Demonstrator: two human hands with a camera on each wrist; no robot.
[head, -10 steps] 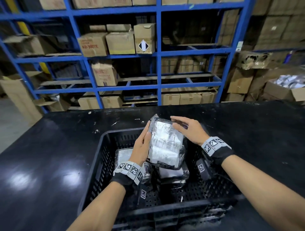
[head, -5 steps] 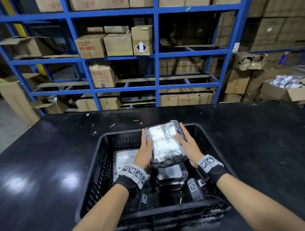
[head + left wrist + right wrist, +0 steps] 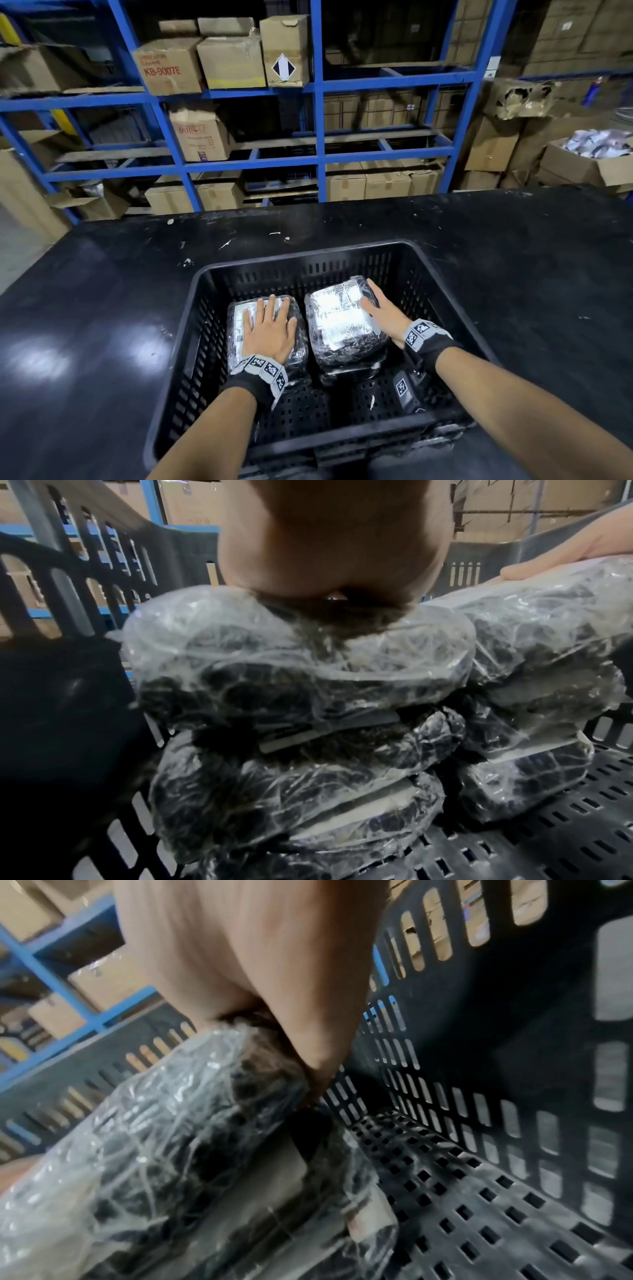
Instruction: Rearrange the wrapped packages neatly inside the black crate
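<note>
Squaring two stacks in black crate [image 3: 205, 281]: left hand [image 3: 270, 329] flat, fingers spread, on left package [image 3: 236, 318]; right hand [image 3: 385, 313], fingers straight, steadies right package [image 3: 337, 315] (edges likely need aligning next).

Both hands lowered the lifted package [image 3: 337, 317] onto the right stack; left hand [image 3: 269, 330] shifted left.

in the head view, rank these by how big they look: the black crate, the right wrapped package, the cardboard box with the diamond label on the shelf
1. The black slotted plastic crate, clearly the largest.
2. The clear-wrapped package on the right, under the right hand.
3. The brown cardboard box with the black-and-white diamond label.

The box sits much farther from the camera, so its true size against the package is unsure.
</note>
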